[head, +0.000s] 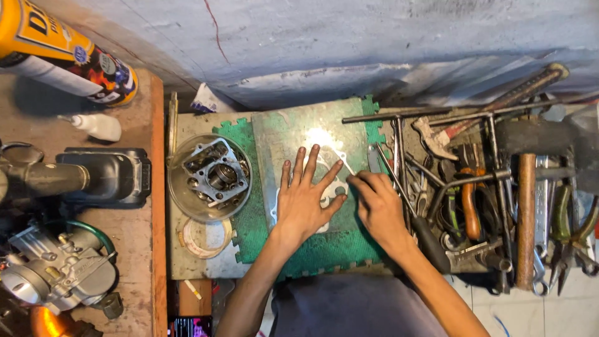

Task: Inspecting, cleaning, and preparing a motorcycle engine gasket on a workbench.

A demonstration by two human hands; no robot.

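My left hand (307,198) lies flat with fingers spread on a thin pale gasket sheet (337,155) that rests on a glass pane over a green foam mat (249,218). My right hand (376,205) sits just right of it, fingers pinched on a thin blade or scraper (345,163) whose tip touches the gasket's edge. Most of the gasket is hidden under my left hand.
A clear round bowl (181,193) left of the mat holds a metal engine cylinder block (215,171). Several wrenches, pliers, screwdrivers and a hammer (526,218) are piled at right. A wooden bench (134,243) at left carries a carburettor (53,271), a black part, a spray can (62,53) and a small glue bottle (97,126).
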